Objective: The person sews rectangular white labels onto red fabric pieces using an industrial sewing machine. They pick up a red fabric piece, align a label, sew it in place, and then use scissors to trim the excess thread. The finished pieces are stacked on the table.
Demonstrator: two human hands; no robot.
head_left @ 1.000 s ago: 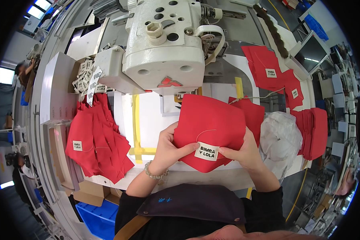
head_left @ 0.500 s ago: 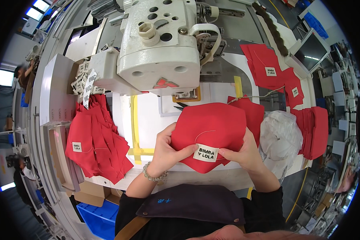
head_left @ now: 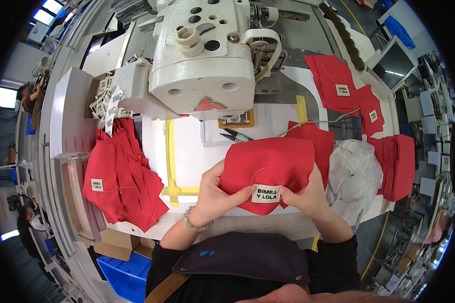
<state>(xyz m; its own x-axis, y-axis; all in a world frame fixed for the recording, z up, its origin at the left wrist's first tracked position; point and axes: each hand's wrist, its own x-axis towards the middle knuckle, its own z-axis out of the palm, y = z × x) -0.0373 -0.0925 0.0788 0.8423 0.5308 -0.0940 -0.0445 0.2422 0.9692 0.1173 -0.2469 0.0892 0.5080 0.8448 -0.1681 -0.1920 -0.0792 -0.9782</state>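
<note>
Between my hands I hold a red fabric piece (head_left: 268,156) that bends over my fingers. A white printed label (head_left: 266,194) sits on it near the lower edge, with a loose pale thread above. My left hand (head_left: 215,189) grips the left side, its thumb at the label's left end. On the other side, my right hand (head_left: 308,192) pinches the cloth, thumb by the label's right end. The fingers behind the cloth are partly hidden. Beyond the cloth lie thread snips (head_left: 236,135) on the white work surface (head_left: 187,166).
A white industrial sewing machine (head_left: 202,76) stands ahead. Red labelled pieces hang in a pile (head_left: 119,182) at left, below a box of labels (head_left: 102,96). More red pieces (head_left: 333,83) lie far right. A clear plastic bag (head_left: 355,169) and a red stack (head_left: 397,166) sit at right.
Both hands and the red fabric piece have shifted slightly right. The fabric's far edge has dropped nearer to me, showing more of the thread snips. The grip on both sides stays.
</note>
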